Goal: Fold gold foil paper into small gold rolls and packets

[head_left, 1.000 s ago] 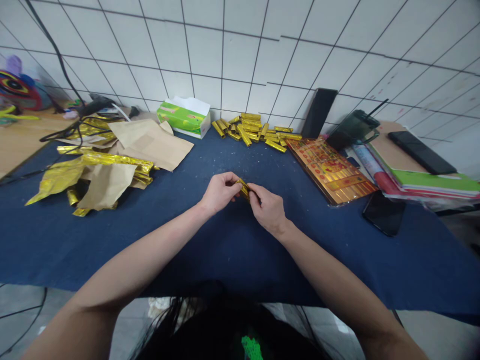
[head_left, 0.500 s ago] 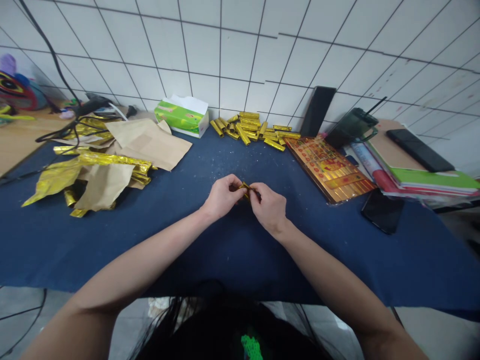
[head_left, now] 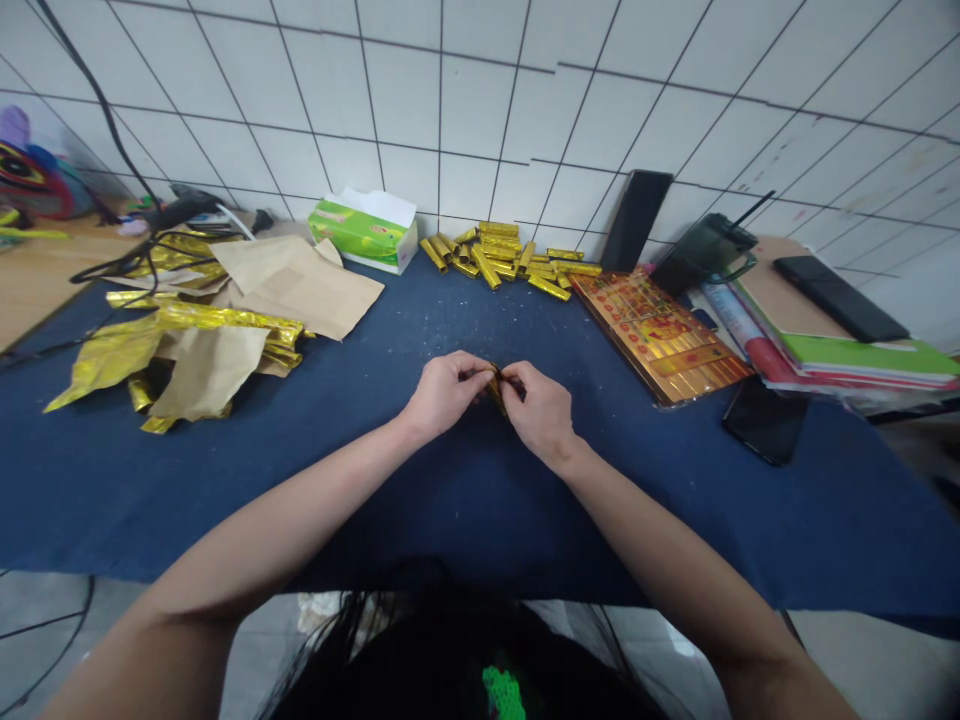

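Between my two hands, above the middle of the dark blue cloth point(head_left: 487, 500), is a small strip of gold foil paper point(head_left: 495, 388), mostly hidden by the fingers. My left hand point(head_left: 446, 395) pinches it from the left with thumb and forefinger. From the other side my right hand point(head_left: 536, 408) pinches it too, fingers curled. Beyond the hands, against the wall, lies a pile of small gold paper rolls point(head_left: 486, 268). A flat packet with red and gold print point(head_left: 667, 345) lies to the right of them.
At left are crumpled gold foil sheets point(head_left: 112, 358) and brown paper point(head_left: 300, 285). A green tissue pack point(head_left: 364, 232) stands at the back. On the right are a dark mug point(head_left: 701, 255), an upright black phone point(head_left: 636, 220), another phone point(head_left: 765, 420) and stacked books point(head_left: 862, 355).
The gold foil between my fingers has turned, and more of it shows below the fingertips. My left thumb has shifted slightly along it; both hands stay nearly in place.
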Motion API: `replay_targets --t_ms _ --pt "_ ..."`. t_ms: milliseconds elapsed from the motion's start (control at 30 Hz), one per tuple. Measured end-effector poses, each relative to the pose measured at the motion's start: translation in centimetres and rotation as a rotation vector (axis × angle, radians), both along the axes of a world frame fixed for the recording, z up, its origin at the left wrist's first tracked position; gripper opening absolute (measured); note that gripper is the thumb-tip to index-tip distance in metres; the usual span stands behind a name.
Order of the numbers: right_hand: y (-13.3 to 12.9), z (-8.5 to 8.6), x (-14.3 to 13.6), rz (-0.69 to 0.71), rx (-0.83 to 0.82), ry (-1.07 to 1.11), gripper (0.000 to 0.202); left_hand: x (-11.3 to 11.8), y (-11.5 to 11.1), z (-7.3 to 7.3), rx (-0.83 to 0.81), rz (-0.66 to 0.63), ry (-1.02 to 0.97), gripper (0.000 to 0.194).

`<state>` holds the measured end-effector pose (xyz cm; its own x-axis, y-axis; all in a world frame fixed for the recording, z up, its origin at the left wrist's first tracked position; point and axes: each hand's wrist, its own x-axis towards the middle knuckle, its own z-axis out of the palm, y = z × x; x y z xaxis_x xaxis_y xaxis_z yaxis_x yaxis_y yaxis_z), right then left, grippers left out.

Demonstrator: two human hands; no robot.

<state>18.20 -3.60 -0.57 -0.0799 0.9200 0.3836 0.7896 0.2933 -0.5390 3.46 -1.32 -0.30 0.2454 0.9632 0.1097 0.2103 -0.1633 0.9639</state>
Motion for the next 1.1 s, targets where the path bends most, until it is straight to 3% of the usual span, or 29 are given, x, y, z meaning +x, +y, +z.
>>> replay_targets --t_ms 367,700,900,1100 --pt "-0.15 -0.17 -0.03 0.037 0.028 -0.017 0.013 -0.06 0.17 -0.58 -0.009 0.032 0.091 0.012" --pt "-0.40 -0.44 -0.29 0.089 0.054 0.098 0.017 -0.26 0.66 -0.33 -0.023 0.043 0.126 0.005" --pt "-0.47 -0.35 -0.24 0.136 0.170 -0.027 0.017 -0.16 0.56 -0.38 -0.076 0.054 0.112 0.004" --pt "-0.78 -0.13 -0.50 0.175 0.238 -0.151 0.016 0.04 0.67 -0.47 -0.192 0.134 -0.044 0.005"
